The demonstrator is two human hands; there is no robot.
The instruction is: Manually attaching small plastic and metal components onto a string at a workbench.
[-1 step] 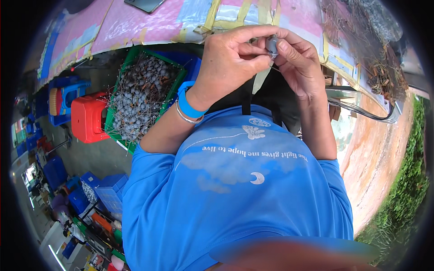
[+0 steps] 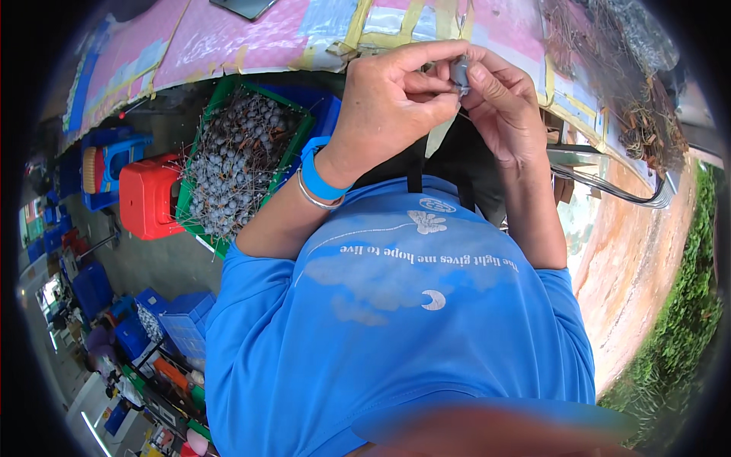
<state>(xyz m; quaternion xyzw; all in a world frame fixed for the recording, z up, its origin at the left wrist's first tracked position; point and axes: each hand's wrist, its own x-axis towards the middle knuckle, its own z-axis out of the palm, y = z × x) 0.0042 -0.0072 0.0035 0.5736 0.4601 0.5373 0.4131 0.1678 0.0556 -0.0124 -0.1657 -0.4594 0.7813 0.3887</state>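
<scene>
Close to the table edge, both my hands come together around a small grey rounded piece (image 2: 459, 72). My right hand (image 2: 502, 107) is closed on it, thumb and index finger pinching its side. From the other side my left hand (image 2: 396, 95) is closed too, its fingertips gathered against the piece and its index finger arched over the top. A tiny pale bit shows at the lower end of the piece, too small to name. A blue band and a silver bangle circle my left wrist.
At my left a green crate (image 2: 289, 156) holds many grey round pieces on thin stems. Beside it stands a red stool (image 2: 145, 199). Patched pink sheeting covers the table (image 2: 213, 49), with a dark phone (image 2: 244, 6) on it. Brown wiry bundles (image 2: 643, 129) lie at the right.
The grey piece has shifted very slightly to the right in my fingertips. Both hands keep their hold and nearly the same place.
</scene>
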